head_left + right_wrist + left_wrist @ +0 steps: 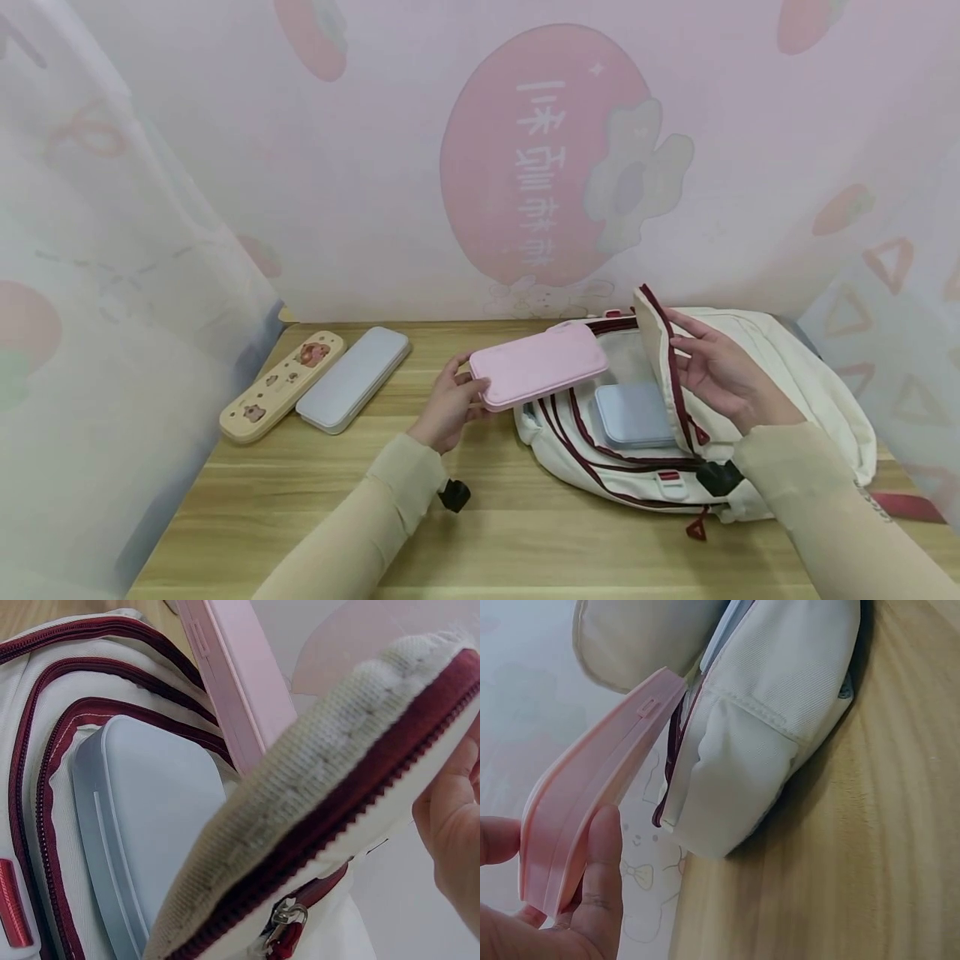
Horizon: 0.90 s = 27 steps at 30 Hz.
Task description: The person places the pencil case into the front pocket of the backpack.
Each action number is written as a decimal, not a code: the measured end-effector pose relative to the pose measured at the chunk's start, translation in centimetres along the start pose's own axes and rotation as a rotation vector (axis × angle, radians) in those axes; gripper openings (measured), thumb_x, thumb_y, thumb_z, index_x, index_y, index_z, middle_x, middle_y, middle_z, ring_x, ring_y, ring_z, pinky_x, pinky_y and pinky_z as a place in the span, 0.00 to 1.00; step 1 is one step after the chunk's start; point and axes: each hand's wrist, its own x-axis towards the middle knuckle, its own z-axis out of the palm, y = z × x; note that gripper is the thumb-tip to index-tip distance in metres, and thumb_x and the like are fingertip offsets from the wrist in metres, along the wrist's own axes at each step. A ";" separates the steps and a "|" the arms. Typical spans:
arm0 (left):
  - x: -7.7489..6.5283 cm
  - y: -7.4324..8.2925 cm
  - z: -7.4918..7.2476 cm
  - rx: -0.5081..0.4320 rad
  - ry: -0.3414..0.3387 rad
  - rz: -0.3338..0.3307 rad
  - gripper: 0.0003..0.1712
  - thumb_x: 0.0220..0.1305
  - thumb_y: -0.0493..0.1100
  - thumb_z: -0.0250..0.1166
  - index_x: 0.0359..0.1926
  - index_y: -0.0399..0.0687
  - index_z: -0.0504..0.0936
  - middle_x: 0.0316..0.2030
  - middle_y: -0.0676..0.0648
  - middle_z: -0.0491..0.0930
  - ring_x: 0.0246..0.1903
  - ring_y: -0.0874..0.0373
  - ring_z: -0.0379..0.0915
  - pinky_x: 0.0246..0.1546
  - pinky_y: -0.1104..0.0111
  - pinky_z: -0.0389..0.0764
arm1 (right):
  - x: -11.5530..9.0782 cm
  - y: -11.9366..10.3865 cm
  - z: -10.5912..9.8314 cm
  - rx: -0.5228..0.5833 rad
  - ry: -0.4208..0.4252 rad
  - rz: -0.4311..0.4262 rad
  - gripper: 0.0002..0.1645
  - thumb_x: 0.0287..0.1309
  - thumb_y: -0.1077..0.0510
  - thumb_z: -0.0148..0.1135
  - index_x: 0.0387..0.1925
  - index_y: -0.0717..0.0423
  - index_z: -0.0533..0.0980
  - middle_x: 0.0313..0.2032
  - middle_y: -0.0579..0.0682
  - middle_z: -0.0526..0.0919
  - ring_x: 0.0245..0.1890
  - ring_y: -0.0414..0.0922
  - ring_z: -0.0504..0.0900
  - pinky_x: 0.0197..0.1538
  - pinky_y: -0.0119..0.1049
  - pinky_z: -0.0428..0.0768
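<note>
My left hand [450, 404] grips one end of a pink pencil case [540, 367], thumb on one face and fingers on the other. The case is closed, and its far end overlaps the opened pocket of a white backpack [780, 350] with dark red zippers. At that pocket's front flap [660, 367], my right hand [716, 371] holds the zippered edge raised. A light blue case [161, 817] lies inside the pocket, partly covered by the flap. In the left wrist view the pink case [592, 787] slants up beside the bag's pale side [742, 757].
On the table's left lie a cream pencil case [281, 387] with cartoon animals and a pale grey-blue pencil case [352, 379], side by side. A printed curtain [360, 208] stands behind the wooden table [525, 542]. A red strap [907, 507] extends at the right.
</note>
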 end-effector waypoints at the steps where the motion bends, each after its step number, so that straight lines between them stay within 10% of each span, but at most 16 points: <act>1: 0.1 0.1 0.2 0.007 0.001 -0.001 0.36 0.74 0.31 0.57 0.78 0.43 0.56 0.54 0.34 0.72 0.31 0.54 0.79 0.36 0.61 0.87 | 0.0 0.0 0.0 0.001 0.004 0.001 0.26 0.78 0.72 0.40 0.59 0.53 0.81 0.52 0.53 0.86 0.43 0.48 0.87 0.45 0.35 0.85; 27: 1.5 0.3 3.1 0.004 -0.063 -0.019 0.36 0.72 0.28 0.57 0.77 0.41 0.58 0.51 0.36 0.72 0.30 0.55 0.78 0.31 0.63 0.86 | 0.1 -0.6 0.8 0.017 0.002 0.015 0.26 0.78 0.72 0.40 0.60 0.54 0.81 0.54 0.53 0.85 0.44 0.48 0.86 0.45 0.35 0.85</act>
